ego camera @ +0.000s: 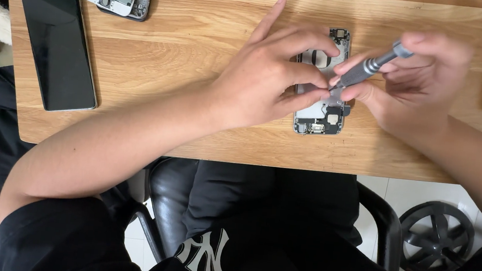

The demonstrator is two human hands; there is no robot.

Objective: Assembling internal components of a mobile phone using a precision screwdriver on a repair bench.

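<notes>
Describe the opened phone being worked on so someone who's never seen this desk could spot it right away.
On the wooden table, look right of centre, under the left hand and right hand. The opened phone lies there with its inner parts bared, a grey screwdriver pointed into it. The black phone far left is whole, with a dark screen.

Single head-worn view, looking steeply down from close above the hands (338,83) onto the desk (172,60) and lap.

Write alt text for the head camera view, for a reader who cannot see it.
Over a wooden table, a right hand holds a grey screwdriver to an opened phone that the left hand steadies. A black phone lies far left.
</notes>
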